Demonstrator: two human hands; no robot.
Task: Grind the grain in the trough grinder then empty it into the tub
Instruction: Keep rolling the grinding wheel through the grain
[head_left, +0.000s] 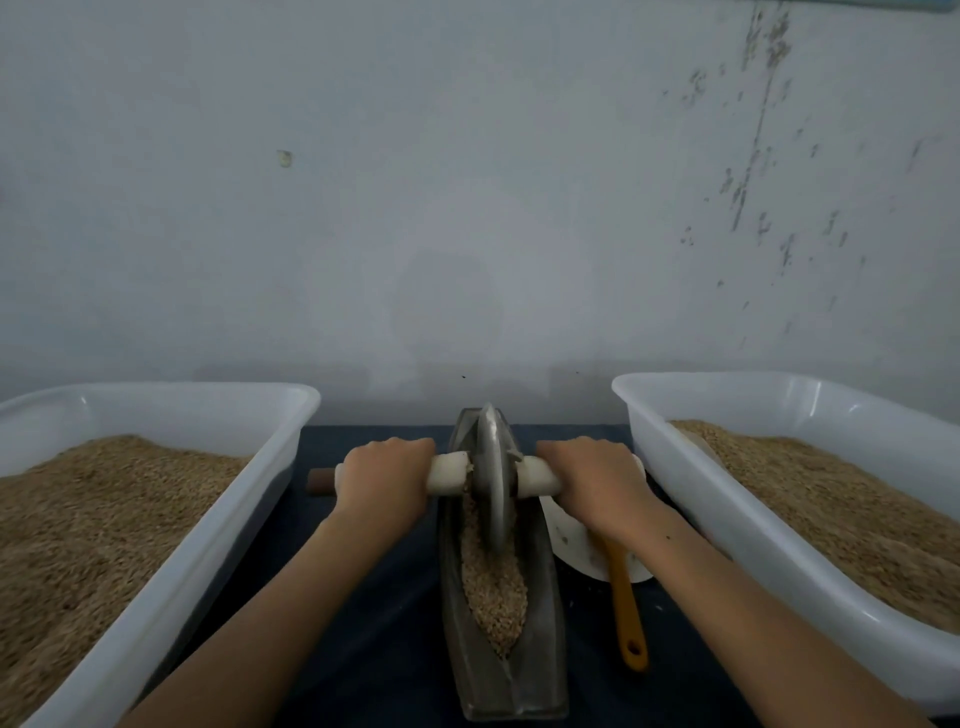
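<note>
- The grinding step is judged to be in hand: the grinding wheel (491, 483) is stood on edge in the trough grinder (501, 613) at the centre of the desk (374, 623), toward its 12 o'clock end.
- The white-wrapped axle (449, 472) is gripped by the left hand (384, 475) at 9 o'clock of the wheel and by the right hand (589, 480) at 3 o'clock, fingers curled round it.
- The grain (493, 587) is seen lying along the trough, apparently still coarse.
- Next, a pull of the wheel toward 6 o'clock is called for.
- A left tub (156, 571) and a right tub (779, 571), both holding grain, are set at 9 and 3 o'clock.
- A white dish (571, 545) and an orange-handled tool (626, 613) are found just beside the trough at 3 o'clock, where emptying could be hindered.
</note>
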